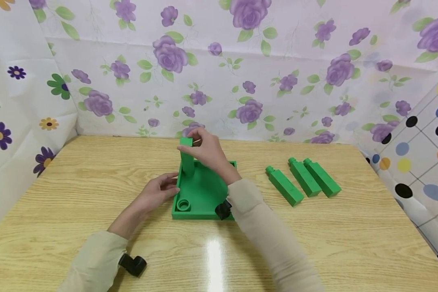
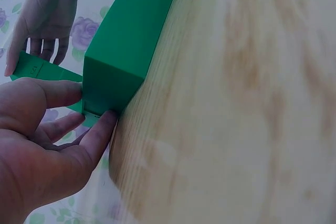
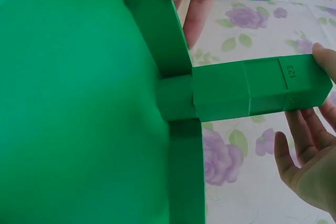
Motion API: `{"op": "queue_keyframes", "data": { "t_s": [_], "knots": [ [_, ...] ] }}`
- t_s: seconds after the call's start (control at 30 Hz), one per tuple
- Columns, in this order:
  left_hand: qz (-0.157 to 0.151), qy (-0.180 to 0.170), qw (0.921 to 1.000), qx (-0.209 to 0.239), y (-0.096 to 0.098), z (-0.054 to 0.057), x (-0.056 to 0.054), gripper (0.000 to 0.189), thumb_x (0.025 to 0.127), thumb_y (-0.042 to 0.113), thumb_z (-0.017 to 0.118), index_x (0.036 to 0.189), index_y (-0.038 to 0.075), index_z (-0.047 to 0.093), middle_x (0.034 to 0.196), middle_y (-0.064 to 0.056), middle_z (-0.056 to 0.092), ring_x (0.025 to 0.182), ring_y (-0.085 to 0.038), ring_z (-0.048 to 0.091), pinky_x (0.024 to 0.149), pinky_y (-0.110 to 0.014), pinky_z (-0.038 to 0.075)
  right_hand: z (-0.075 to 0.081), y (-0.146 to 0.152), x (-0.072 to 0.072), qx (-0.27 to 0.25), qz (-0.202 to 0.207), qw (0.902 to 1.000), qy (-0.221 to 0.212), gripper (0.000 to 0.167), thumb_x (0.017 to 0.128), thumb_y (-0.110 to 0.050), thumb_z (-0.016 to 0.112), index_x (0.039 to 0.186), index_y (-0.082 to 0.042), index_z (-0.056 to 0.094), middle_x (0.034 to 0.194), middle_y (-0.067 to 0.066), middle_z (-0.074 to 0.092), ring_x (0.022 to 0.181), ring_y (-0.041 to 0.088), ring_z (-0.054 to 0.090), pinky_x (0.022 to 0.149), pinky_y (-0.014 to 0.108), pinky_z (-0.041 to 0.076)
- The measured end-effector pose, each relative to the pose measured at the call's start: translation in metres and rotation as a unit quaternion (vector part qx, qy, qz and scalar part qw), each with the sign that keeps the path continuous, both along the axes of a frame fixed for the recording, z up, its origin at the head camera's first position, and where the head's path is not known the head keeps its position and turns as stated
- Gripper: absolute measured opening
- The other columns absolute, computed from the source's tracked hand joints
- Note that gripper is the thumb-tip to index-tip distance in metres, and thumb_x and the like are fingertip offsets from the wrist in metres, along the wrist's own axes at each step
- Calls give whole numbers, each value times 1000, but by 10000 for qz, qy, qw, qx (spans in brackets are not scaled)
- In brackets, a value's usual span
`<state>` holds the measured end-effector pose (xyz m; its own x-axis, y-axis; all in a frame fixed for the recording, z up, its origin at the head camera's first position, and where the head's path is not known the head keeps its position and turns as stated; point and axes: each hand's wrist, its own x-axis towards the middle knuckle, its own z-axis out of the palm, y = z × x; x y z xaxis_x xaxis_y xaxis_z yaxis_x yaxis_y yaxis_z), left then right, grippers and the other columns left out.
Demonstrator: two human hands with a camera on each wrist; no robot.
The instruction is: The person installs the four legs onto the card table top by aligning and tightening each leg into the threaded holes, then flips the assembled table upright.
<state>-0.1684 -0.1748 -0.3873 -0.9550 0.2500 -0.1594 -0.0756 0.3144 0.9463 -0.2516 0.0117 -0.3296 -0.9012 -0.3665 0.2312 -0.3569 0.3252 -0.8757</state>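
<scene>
A shallow green tray-like piece with raised walls [image 1: 203,216] lies on the table. In its near left corner is a round socket [image 1: 183,205]. A square green leg [image 1: 187,159] stands upright at the far left corner; its round lower end sits in a socket there in the right wrist view. My right hand [image 1: 209,151] pinches the leg near its top, thumb on one side and fingers on the other. My left hand [image 1: 154,194] grips the left wall, the thumb tip at the rim [image 3: 184,35] in the right wrist view.
To the right lie three loose green legs with threaded ends, the nearest leg [image 1: 285,186], the middle leg [image 1: 304,178] and the far right leg [image 1: 323,178]. A flowered cloth [image 1: 219,81] hangs behind the wooden table [image 1: 350,243]. Patterned cloths also stand at both sides.
</scene>
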Motion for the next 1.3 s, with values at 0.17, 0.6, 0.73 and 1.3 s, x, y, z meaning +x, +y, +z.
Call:
{"op": "queue_keyframes", "data": {
  "t_s": [0.17, 0.6, 0.73, 1.3],
  "knots": [
    [-17, -83, 9999, 55, -1, 0, -1, 56, 100, 8, 54, 150, 0, 30, 141, -26, 41, 126, -37, 44, 100, -46, 41, 1, 0, 0, 166, -66, 9998, -37, 41, 87, -35, 74, 115, -11, 56, 107, 2, 59, 97, 12, 59, 80, 24, 50],
    [38, -42, 10000, 56, 0, -2, -2, 54, 100, 8, 54, 149, 0, 32, 139, -26, 44, 123, -36, 46, 97, -43, 43, 7, 21, -12, 217, 913, 9948, -401, 46, 94, -30, 66, 134, -13, 55, 126, 4, 57, 113, 16, 54, 94, 29, 45],
    [52, -27, 10000, 57, 0, -2, -2, 54, 99, 7, 54, 148, -1, 33, 139, -26, 44, 123, -36, 47, 97, -43, 44, 7, 25, -17, 60, 1349, 9885, -684, 48, 95, -26, 65, 140, -14, 53, 139, 1, 50, 128, 16, 46, 102, 33, 40],
    [41, -51, 10000, -26, 0, 0, -1, 54, 100, 8, 54, 148, -1, 32, 140, -26, 43, 125, -37, 45, 99, -45, 42, 4, 20, -16, -197, 893, 9912, -958, 43, 90, -17, 71, 130, -9, 59, 123, 8, 61, 114, 18, 57, 93, 27, 47]
  ]
}}
